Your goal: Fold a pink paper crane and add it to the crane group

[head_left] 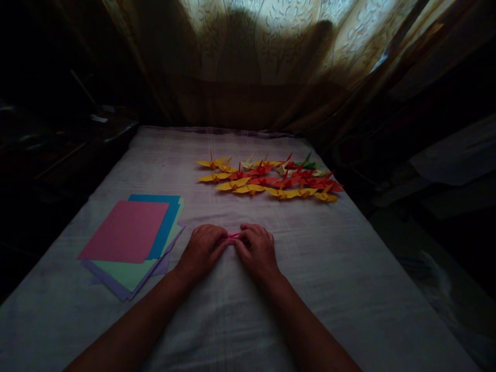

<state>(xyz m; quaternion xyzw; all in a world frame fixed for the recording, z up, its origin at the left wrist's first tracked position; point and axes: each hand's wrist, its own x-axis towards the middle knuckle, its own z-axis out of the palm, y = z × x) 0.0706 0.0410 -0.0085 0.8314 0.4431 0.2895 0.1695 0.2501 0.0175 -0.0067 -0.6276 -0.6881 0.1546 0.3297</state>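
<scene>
1. The left hand (204, 245) is closed on a small piece of folded pink paper (233, 236), its thumb and fingertips pinching the left end.
2. The right hand (257, 247) is clamped on the right end of the same piece, thumb toward the person and fingers curled over the far side.
3. The folded paper sits between the two hands, just above or on the pale cloth (318, 289); which of the two I cannot tell. Only a narrow strip shows, so its folded shape is partly hidden.
4. Near the left hand, to its left, lies a loose stack of square paper. A pink sheet (126, 231) is on top, with a blue sheet (158, 247), a light green sheet (129, 271) and purple sheets (110, 281) showing from under it at uneven angles.
5. Beyond the hands and toward the right stand folded paper birds in close rows: yellow birds (282, 194) along the front, red birds (261, 169) behind them, some pale, and a green bird (307, 163) at the back.
6. Past the cloth's far edge hangs a patterned curtain (287, 46), lit from behind.
</scene>
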